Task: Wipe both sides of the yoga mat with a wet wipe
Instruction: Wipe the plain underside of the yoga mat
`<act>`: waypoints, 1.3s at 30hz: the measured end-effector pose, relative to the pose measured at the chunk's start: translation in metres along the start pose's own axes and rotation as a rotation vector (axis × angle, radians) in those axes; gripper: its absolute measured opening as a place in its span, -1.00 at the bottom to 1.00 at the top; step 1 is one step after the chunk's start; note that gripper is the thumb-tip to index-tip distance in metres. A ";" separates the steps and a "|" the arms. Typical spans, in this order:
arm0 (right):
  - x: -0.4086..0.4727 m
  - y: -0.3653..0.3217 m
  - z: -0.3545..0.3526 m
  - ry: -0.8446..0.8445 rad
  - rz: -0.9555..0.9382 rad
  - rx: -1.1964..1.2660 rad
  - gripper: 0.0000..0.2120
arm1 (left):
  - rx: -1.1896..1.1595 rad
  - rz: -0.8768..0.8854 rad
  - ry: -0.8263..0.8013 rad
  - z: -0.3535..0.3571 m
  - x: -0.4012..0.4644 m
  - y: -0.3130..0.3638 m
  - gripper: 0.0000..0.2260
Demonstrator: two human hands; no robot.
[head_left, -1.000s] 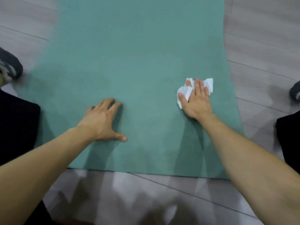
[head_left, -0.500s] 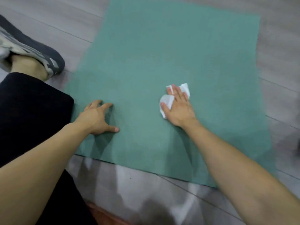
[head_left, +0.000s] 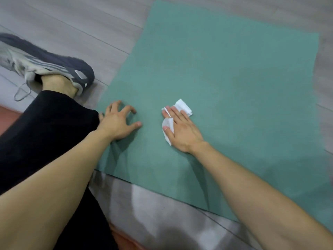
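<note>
A: Grey plank floor (head_left: 75, 26), indoors. Green yoga mat (head_left: 234, 87) laid flat on it, near edge closest to the camera, far end out of view.

B: Hands?

A: Right hand (head_left: 182, 130) flat on the mat, fingers straight and together, pressing a white wet wipe (head_left: 184, 106) down. Wipe crumpled, sticking out past the fingertips and beside the thumb. Not pinched, only pressed under the palm and fingers.

B: Left hand (head_left: 119, 121)?

A: Spread on the mat near its left edge, fingers arched, tips down, holding nothing. Looks like bracing. Just beside a black trouser leg (head_left: 45, 127); dark sneaker (head_left: 54, 67) on the floor further left, off the mat.

B: Stage?

A: Probably mid-wipe on the upper side, near end. Underside judged not yet done, mat not turned.

B: Risks?

A: Wipe bunched, so poor contact, likely streaks or missed strips. Could slip out from under flat fingers on a fast stroke. Mat might creep or ripple on the smooth floor if the left hand eases off. Knee close enough to catch the mat edge.
</note>
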State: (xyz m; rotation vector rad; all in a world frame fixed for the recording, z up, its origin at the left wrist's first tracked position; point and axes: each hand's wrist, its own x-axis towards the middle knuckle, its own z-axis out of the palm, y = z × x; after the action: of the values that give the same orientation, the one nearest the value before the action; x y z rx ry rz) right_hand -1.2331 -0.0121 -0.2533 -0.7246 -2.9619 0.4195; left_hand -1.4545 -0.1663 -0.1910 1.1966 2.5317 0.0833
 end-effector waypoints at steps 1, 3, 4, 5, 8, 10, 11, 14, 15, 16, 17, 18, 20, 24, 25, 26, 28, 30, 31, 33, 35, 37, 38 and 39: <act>0.001 0.001 -0.001 -0.004 0.014 0.013 -0.39 | 0.004 -0.018 0.010 -0.001 0.006 -0.003 -0.29; 0.006 -0.003 0.002 0.004 0.041 0.020 -0.40 | -0.036 -0.101 -0.016 -0.003 0.014 -0.005 -0.01; 0.008 -0.006 0.004 0.016 0.050 0.018 -0.41 | -0.047 -0.139 -0.031 -0.005 0.017 -0.005 0.10; 0.010 -0.009 0.005 0.026 0.057 0.020 -0.41 | -0.044 -0.155 -0.040 -0.007 0.019 -0.006 0.17; 0.015 -0.012 0.005 0.042 0.076 0.049 -0.41 | -0.053 -0.180 -0.060 -0.012 0.023 -0.011 0.27; 0.018 -0.011 0.005 0.054 0.081 0.041 -0.42 | -0.079 -0.198 -0.064 -0.013 0.027 -0.014 0.33; 0.019 -0.009 0.005 0.058 0.074 0.040 -0.42 | -0.079 -0.200 -0.058 -0.014 0.029 -0.015 0.34; 0.018 -0.003 0.004 0.048 0.071 0.038 -0.42 | -0.028 -0.200 -0.014 -0.016 0.030 -0.015 0.32; 0.016 -0.001 0.002 0.049 0.080 0.041 -0.42 | -0.019 -0.199 -0.007 -0.017 0.030 -0.014 0.30; 0.013 0.001 0.000 0.053 0.096 0.054 -0.41 | -0.014 -0.197 -0.005 -0.017 0.030 -0.014 0.29; 0.010 0.005 -0.003 0.060 0.118 0.070 -0.41 | -0.012 -0.192 -0.003 -0.016 0.029 -0.012 0.27; 0.004 0.009 -0.007 0.067 0.144 0.085 -0.41 | -0.015 -0.185 -0.003 -0.016 0.026 -0.008 0.25; -0.014 0.023 -0.014 0.075 0.193 0.101 -0.42 | -0.031 -0.168 -0.020 -0.015 0.017 0.002 0.22; -0.063 0.059 -0.031 0.105 0.293 0.113 -0.42 | -0.003 -0.129 -0.076 -0.007 -0.017 0.034 0.20; -0.077 0.067 -0.034 0.116 0.328 0.123 -0.43 | 0.007 -0.120 -0.089 -0.003 -0.027 0.044 0.20; -0.090 0.074 -0.037 0.128 0.359 0.131 -0.43 | 0.014 -0.107 -0.097 0.001 -0.037 0.053 0.20; -0.112 0.085 -0.043 0.140 0.393 0.127 -0.43 | 0.025 -0.064 -0.104 0.012 -0.058 0.073 0.20; -0.126 0.096 -0.044 0.128 0.421 0.105 -0.42 | 0.045 -0.001 -0.108 0.026 -0.079 0.096 0.19; -0.129 0.099 -0.042 0.098 0.441 0.088 -0.41 | 0.062 0.028 -0.116 0.032 -0.088 0.106 0.18; -0.127 0.088 -0.036 0.035 0.429 0.031 -0.37 | 0.125 0.054 -0.143 0.036 -0.096 0.123 0.15; -0.118 0.054 -0.021 -0.003 0.260 -0.008 -0.34 | 0.226 0.047 -0.156 0.030 -0.091 0.133 0.18; -0.112 0.019 -0.008 -0.023 0.054 -0.046 -0.34 | 0.361 0.090 -0.129 0.021 -0.077 0.140 0.30; -0.111 0.014 -0.007 -0.020 0.000 -0.055 -0.35 | 0.397 0.140 -0.136 0.017 -0.068 0.143 0.37; -0.111 0.020 -0.010 -0.016 -0.035 -0.054 -0.36 | 0.402 0.191 -0.162 0.014 -0.060 0.146 0.42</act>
State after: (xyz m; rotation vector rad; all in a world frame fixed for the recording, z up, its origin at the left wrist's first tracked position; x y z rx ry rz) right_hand -1.1242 -0.0434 -0.2485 -0.6758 -3.0065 0.3460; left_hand -1.3066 -0.1190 -0.1591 1.5224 2.3514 -0.4786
